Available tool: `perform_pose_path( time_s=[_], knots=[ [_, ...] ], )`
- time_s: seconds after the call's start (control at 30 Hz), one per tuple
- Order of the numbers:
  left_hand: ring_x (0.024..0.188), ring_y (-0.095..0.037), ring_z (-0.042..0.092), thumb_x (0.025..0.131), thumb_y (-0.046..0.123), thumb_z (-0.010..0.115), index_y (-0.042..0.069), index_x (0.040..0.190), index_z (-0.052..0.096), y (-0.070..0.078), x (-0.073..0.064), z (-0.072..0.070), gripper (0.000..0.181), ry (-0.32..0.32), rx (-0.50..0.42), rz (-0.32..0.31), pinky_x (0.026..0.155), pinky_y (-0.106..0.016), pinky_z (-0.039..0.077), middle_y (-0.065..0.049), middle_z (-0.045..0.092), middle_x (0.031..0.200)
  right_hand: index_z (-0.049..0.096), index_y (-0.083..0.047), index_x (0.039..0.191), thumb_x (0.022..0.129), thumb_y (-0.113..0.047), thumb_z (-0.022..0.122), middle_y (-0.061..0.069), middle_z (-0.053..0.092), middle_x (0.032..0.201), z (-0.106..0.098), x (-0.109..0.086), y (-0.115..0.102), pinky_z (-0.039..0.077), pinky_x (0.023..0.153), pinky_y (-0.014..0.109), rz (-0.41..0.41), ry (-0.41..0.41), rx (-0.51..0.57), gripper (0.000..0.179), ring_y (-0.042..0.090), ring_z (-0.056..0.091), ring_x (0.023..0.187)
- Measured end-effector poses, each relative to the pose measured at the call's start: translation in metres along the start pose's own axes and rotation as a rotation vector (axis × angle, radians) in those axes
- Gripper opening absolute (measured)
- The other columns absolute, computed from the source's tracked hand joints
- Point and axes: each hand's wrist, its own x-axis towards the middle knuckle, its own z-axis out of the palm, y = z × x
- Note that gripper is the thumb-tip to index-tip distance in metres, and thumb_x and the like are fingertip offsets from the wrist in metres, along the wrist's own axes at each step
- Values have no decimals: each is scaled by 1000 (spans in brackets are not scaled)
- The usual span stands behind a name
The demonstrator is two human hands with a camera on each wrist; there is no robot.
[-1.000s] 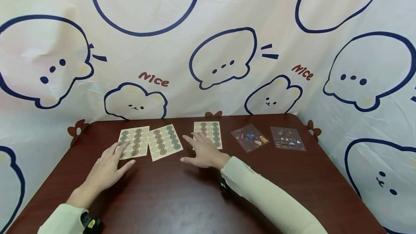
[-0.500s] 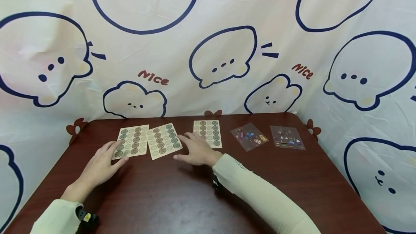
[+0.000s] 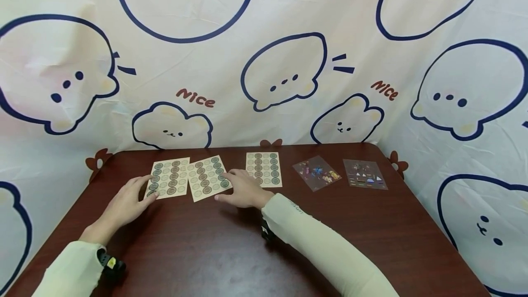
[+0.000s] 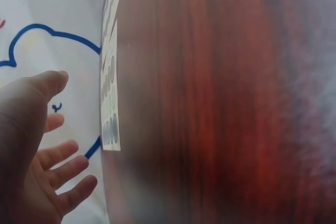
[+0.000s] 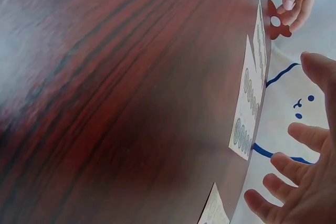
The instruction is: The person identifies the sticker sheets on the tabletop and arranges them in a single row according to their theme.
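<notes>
Two cream sheets of round stickers lie side by side at the back left of the table in the head view: a left sheet [image 3: 169,178] and a slightly turned middle sheet [image 3: 207,178]. My left hand [image 3: 123,206] is at the left sheet's near-left edge, its fingertips overlapping that edge. Loosely bent fingers and a raised thumb show in the left wrist view, with nothing between them. My right hand [image 3: 244,190] reaches to the middle sheet's right edge, fingers spread and holding nothing. Behind its knuckles lies a third sticker sheet [image 3: 268,168], its lower left corner partly covered.
Further right on the brown table [image 3: 231,251] lie a clear sheet with colourful stickers [image 3: 316,173] and another clear sheet with small shapes [image 3: 365,175]. A printed cloth [image 3: 222,72] hangs behind the table's far edge and along both sides.
Both hands have drifted left. The left hand's fingers uncover more of the left sheet; the right hand has left most of the third sheet and come to the middle sheet's edge.
</notes>
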Motion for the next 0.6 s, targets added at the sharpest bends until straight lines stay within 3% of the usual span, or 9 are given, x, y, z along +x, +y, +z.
perform_pose_path(
  time_s=[0.2,0.6],
  knots=[
    [133,-55,37,98,34,64,-11,145,40,-7,7,0,69,-30,-28,-40,106,-71,33,-40,39,145,48,-15,151,92,-54,64,10,50,152,2,6,-7,40,114,40,17,-6,18,73,27,46,140],
    [120,-54,48,99,25,62,-9,142,42,-24,22,-1,59,-38,-92,-101,99,-68,41,-41,45,137,57,-15,144,94,-44,66,8,53,150,2,10,-22,43,112,38,30,-3,68,59,27,47,138]
  ],
)
